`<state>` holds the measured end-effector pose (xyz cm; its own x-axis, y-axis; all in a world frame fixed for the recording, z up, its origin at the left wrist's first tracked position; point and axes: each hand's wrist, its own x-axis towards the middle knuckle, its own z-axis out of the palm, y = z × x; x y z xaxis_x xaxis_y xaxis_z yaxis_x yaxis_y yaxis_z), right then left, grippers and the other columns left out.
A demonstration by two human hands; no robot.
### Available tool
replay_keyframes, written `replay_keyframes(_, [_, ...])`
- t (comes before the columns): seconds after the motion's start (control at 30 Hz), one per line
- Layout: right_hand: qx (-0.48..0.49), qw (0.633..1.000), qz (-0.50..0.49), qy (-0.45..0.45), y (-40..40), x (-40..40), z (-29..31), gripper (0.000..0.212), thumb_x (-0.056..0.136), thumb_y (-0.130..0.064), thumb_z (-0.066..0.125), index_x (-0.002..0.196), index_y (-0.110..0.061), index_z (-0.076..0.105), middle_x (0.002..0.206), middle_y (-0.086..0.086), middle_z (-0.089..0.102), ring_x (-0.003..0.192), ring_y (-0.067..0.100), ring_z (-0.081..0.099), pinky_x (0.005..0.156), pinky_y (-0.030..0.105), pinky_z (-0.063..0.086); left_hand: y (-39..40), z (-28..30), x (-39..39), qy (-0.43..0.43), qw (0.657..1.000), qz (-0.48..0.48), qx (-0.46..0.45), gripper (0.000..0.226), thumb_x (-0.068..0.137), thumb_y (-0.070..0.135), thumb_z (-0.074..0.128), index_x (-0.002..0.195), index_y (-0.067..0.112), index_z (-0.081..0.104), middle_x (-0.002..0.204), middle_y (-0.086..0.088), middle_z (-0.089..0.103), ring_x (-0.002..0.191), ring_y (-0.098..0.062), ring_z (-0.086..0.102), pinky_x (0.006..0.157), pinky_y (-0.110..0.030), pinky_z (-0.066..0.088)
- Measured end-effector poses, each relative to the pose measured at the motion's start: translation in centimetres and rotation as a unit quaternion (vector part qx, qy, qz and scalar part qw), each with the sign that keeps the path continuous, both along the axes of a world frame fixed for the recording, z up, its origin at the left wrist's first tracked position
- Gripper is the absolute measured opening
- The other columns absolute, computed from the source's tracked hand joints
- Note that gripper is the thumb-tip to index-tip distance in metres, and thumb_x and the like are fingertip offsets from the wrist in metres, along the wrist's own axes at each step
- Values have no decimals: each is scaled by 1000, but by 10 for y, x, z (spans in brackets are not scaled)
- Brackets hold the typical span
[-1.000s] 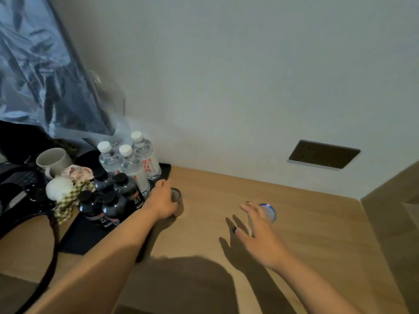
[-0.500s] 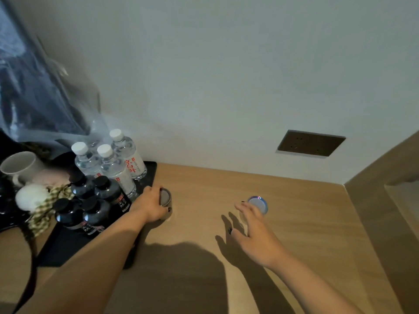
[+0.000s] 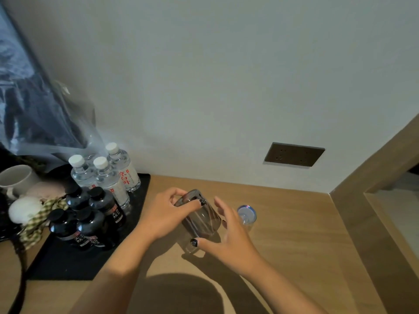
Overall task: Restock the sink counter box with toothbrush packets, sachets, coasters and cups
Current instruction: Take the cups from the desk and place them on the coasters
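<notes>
A smoky dark glass cup (image 3: 201, 220) is tilted just above the wooden counter (image 3: 294, 245), its mouth toward the upper left. My left hand (image 3: 158, 214) grips it near the rim, thumb and forefinger pinching the top. My right hand (image 3: 229, 236) is cupped beside the cup's lower end with fingers spread; the thumb lies by the base, and I cannot tell if it presses on the glass. A second, clear glass cup (image 3: 247, 215) stands upright on the counter just right of my right hand. No counter box, packets, sachets or coasters are in view.
A black tray (image 3: 68, 261) at left carries clear water bottles (image 3: 108, 175) and dark bottles (image 3: 90, 218). A white mug (image 3: 17, 180) and a plastic bag (image 3: 34, 98) lie beyond. A wall socket (image 3: 293, 154) is behind; a wooden side panel (image 3: 362, 211) bounds the right.
My left hand lifted the dark cup from beside the tray and carried it right, tilting it. My right hand left the clear cup and came in to meet the dark one.
</notes>
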<state>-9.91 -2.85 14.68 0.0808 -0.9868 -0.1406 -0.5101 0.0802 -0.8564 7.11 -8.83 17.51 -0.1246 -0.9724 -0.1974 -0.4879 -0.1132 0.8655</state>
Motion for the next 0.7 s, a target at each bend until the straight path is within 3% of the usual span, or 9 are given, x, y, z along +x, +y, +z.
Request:
replay_keyframes(0.2, [-16, 999, -40, -10, 17, -9, -6, 89, 58, -43, 76, 139, -30, 44, 127, -19, 55, 116, -7, 51, 101, 19, 44, 35, -8, -30, 66, 996, 48, 21, 25, 74, 42, 74, 92, 26, 64, 78, 6, 70, 67, -3, 66, 57, -17, 45])
replay_keyframes(0.3, [-22, 997, -60, -37, 23, -22, -2, 70, 60, -29, 81, 125, -33, 56, 110, -18, 66, 107, -3, 59, 93, 19, 48, 44, -24, -34, 199, 975, 63, 79, 35, 79, 34, 73, 109, 21, 63, 95, -2, 72, 79, -4, 69, 62, -15, 50])
replay_keyframes(0.37, [-5, 994, -76, -76, 25, -30, 1, 57, 63, -16, 82, 111, -39, 60, 100, -17, 71, 98, -1, 64, 84, 15, 50, 48, -35, -38, 272, 953, 58, 120, 44, 80, 40, 71, 116, 17, 63, 107, -8, 71, 94, -15, 69, 75, -25, 53])
replay_keyframes(0.47, [38, 986, -84, -137, 30, -40, 1, 61, 63, -16, 82, 119, -28, 61, 107, -8, 71, 101, 5, 65, 83, 17, 51, 53, -41, -48, 352, 921, 36, 163, 54, 76, 36, 65, 119, 5, 63, 110, -19, 70, 103, -29, 66, 94, -43, 50])
replay_keyframes(0.57, [67, 974, -94, -195, 37, -46, -2, 57, 63, -13, 79, 118, -18, 63, 105, -3, 73, 96, 7, 68, 78, 21, 53, 52, -41, -61, 397, 899, 60, 173, 66, 66, 34, 74, 117, -6, 61, 113, -30, 65, 104, -37, 61, 100, -53, 42])
replay_keyframes(0.7, [100, 968, -91, -213, 42, -50, -8, 50, 72, -8, 78, 118, -20, 62, 107, -3, 73, 98, 7, 68, 80, 23, 53, 52, -45, -78, 392, 897, 109, 173, 79, 54, 44, 78, 114, -6, 63, 114, -36, 61, 103, -42, 63, 100, -61, 42])
